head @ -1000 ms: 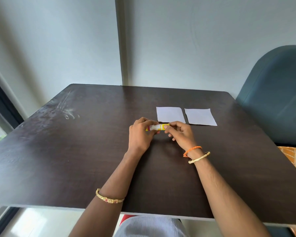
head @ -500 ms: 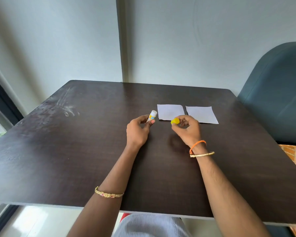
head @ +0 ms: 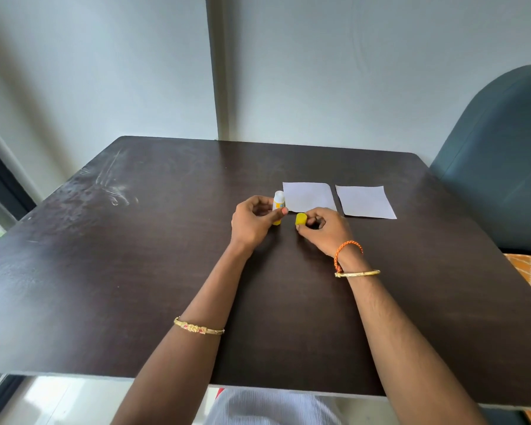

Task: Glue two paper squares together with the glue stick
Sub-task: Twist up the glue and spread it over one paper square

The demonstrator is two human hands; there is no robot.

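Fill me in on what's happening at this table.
A person is getting ready to glue paper. The left hand holds the uncapped glue stick upright, and the right hand holds its yellow cap low over the dark table. Two white paper squares lie flat side by side just beyond the hands, apart from each other. No glue appears applied yet.

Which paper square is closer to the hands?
The left paper square: its near edge sits just behind the right hand and cap; the right paper square lies farther off.
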